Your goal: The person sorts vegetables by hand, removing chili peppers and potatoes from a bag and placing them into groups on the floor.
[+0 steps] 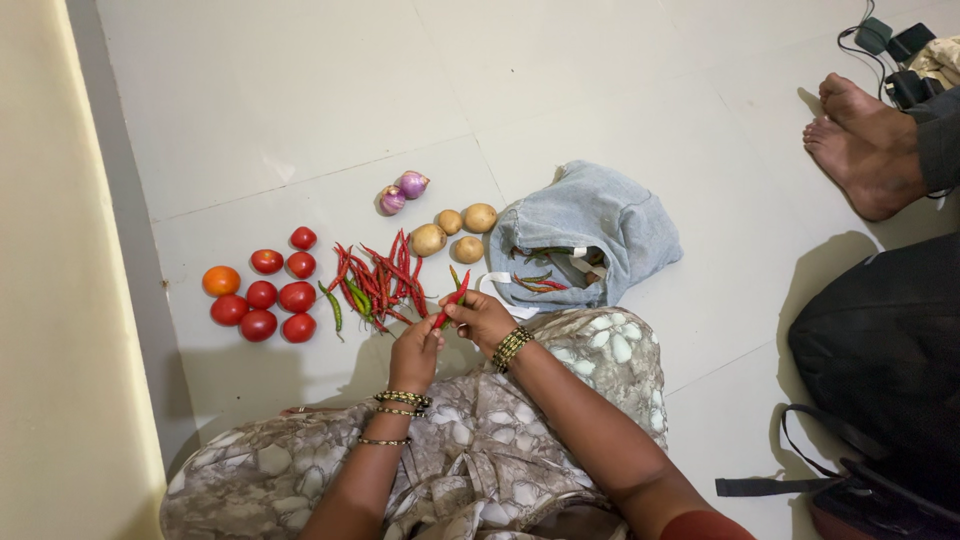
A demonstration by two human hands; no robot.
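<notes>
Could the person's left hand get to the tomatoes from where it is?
Probably yes. The left hand sits by the chilli pile, the tomatoes lie just beyond on open floor, nothing stands between. But both hands grip a red chilli.

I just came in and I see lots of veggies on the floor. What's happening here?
A person sits on the floor holding a red chili in both hands: left hand, right hand. In front of them lie a pile of chilies, tomatoes, potatoes and two onions, each in its own group. A blue cloth bag beside the potatoes has more chilies inside. Someone else's bare feet show at the top right.
</notes>
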